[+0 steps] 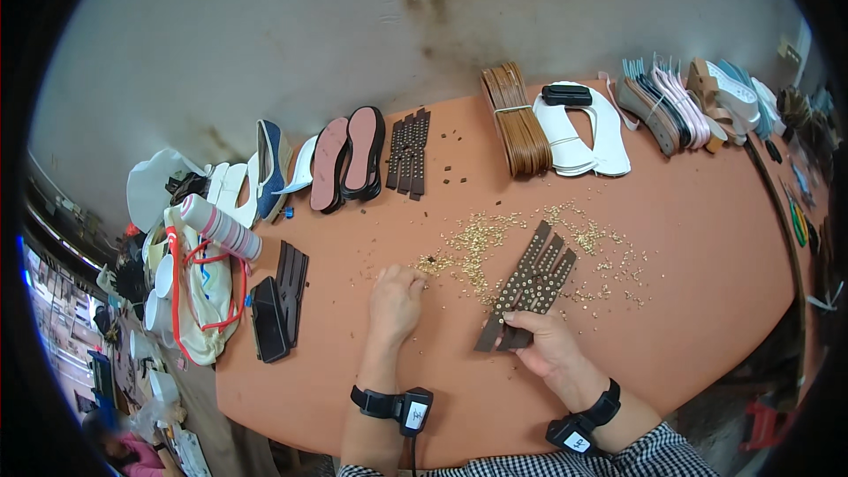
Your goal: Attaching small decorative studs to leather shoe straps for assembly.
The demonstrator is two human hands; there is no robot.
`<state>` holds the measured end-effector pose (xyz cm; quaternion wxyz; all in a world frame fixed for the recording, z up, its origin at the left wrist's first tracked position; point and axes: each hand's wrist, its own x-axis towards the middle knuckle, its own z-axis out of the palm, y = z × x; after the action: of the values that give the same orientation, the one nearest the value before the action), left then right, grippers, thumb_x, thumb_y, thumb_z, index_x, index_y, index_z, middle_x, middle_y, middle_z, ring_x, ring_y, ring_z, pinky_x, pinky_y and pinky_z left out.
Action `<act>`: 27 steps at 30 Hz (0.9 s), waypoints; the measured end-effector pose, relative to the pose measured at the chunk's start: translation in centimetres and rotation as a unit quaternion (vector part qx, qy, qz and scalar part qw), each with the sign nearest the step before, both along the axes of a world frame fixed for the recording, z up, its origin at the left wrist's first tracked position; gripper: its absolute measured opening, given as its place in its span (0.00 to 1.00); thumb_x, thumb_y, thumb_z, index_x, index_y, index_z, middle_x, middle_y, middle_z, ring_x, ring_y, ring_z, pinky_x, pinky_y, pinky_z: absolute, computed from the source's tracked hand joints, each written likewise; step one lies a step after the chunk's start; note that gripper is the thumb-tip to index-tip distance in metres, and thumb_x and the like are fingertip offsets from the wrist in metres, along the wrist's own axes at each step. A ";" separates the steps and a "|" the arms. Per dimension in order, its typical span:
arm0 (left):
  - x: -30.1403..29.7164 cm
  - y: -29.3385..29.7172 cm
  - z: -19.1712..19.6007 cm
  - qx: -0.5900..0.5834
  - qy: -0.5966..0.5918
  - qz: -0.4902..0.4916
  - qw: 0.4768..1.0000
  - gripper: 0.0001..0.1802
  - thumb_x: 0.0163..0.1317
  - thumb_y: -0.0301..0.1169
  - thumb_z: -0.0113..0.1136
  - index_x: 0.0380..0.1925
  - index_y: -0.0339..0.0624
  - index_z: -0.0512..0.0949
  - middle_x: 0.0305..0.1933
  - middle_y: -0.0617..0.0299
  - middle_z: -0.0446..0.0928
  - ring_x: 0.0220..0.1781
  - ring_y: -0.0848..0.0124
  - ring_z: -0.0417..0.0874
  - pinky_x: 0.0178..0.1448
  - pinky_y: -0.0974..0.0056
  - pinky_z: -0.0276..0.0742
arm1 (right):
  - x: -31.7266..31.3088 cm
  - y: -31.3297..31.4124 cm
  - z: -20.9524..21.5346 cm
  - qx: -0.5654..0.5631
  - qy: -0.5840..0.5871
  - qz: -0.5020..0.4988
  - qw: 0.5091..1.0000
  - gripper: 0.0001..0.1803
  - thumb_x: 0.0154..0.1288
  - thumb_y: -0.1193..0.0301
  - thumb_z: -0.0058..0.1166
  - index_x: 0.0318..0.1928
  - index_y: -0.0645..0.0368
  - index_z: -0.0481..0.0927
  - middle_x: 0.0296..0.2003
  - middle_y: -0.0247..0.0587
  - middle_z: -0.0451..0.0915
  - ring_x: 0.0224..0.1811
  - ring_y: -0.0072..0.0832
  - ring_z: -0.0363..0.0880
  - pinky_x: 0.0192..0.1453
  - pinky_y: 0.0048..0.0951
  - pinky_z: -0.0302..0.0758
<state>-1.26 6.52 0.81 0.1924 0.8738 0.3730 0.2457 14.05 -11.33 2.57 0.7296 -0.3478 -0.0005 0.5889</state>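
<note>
My right hand (543, 346) grips the lower end of a dark brown slotted shoe strap piece (533, 281), thumb on top. Gold-coloured studs dot its strips, which fan away from me. My left hand (396, 300) rests closed on the table, fingertips bent together at the left edge of a scatter of small gold studs (477, 252). Whatever those fingers hold, if anything, is too small or hidden to make out. More loose gold studs (587, 234) lie beyond and right of the strap piece.
Along the back stand studded brown straps (408, 155), pink-topped soles (362, 150), a bundle of brown strips (512, 124) and white insole shapes (608, 137). At left are a black phone (269, 320), dark plain straps (290, 287) and a cloth bag (205, 336).
</note>
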 end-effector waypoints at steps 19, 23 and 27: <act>0.0 -0.6 -0.5 -0.218 -0.225 0.033 0.949 0.03 0.59 0.19 0.60 0.33 0.35 0.79 0.28 0.66 0.78 0.27 0.80 0.75 0.32 0.74 0.72 | 0.1 -0.1 -0.1 -0.028 0.018 0.002 0.999 0.05 0.58 0.82 0.58 0.35 0.61 0.80 0.30 0.38 0.80 0.29 0.32 0.80 0.28 0.32 0.77; -0.5 -0.3 -0.9 -0.149 -0.190 -0.004 0.970 0.05 0.60 0.20 0.60 0.36 0.34 0.80 0.29 0.65 0.79 0.27 0.80 0.76 0.33 0.74 0.74 | 0.2 -0.2 -0.3 -0.026 0.034 0.001 0.999 0.04 0.58 0.81 0.58 0.34 0.62 0.80 0.29 0.39 0.80 0.30 0.31 0.80 0.29 0.32 0.77; 0.0 -1.0 -0.2 -0.289 -0.271 0.027 0.918 0.04 0.60 0.20 0.60 0.35 0.35 0.80 0.29 0.63 0.79 0.26 0.80 0.77 0.32 0.75 0.75 | 0.6 -0.3 -0.8 -0.022 0.068 0.010 0.997 0.04 0.58 0.81 0.58 0.34 0.64 0.79 0.30 0.40 0.80 0.31 0.31 0.79 0.30 0.31 0.76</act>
<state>-1.28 5.56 0.63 0.5232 0.6701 0.3844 0.3597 14.60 -11.60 1.73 0.7144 -0.3228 0.0583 0.6181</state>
